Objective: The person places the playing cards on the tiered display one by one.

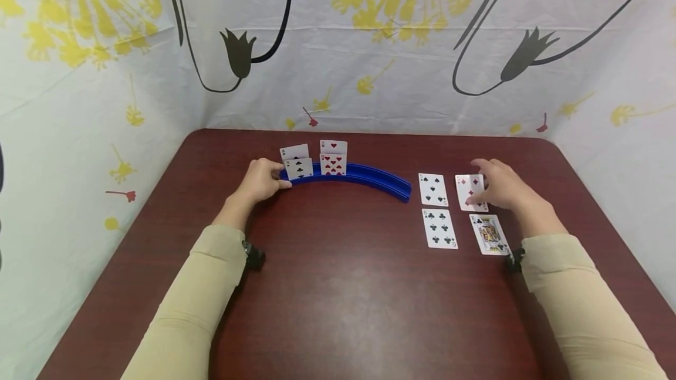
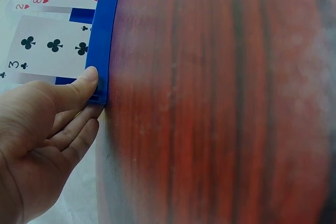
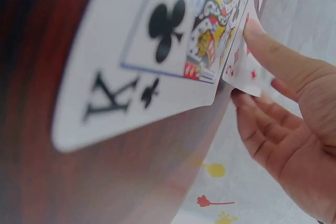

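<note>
My left hand (image 1: 260,180) grips the left end of a curved blue card holder (image 1: 377,177), thumb on its front edge in the left wrist view. Near that hand, a three of clubs (image 2: 50,51) stands in the holder before another card. To its right, an eight of hearts (image 1: 333,165) stands before a two of hearts (image 1: 333,146). My right hand (image 1: 502,183) pinches a five of diamonds (image 1: 465,187) at its right side. In the right wrist view my thumb lies on its face and the fingers are at its edge.
Below the right hand lies a king of clubs (image 1: 489,234), face up. To the left are a six of clubs (image 1: 439,228) and a spades card (image 1: 433,190). The dark red-brown table (image 1: 338,298) meets a patterned white cloth (image 1: 338,87) at the back.
</note>
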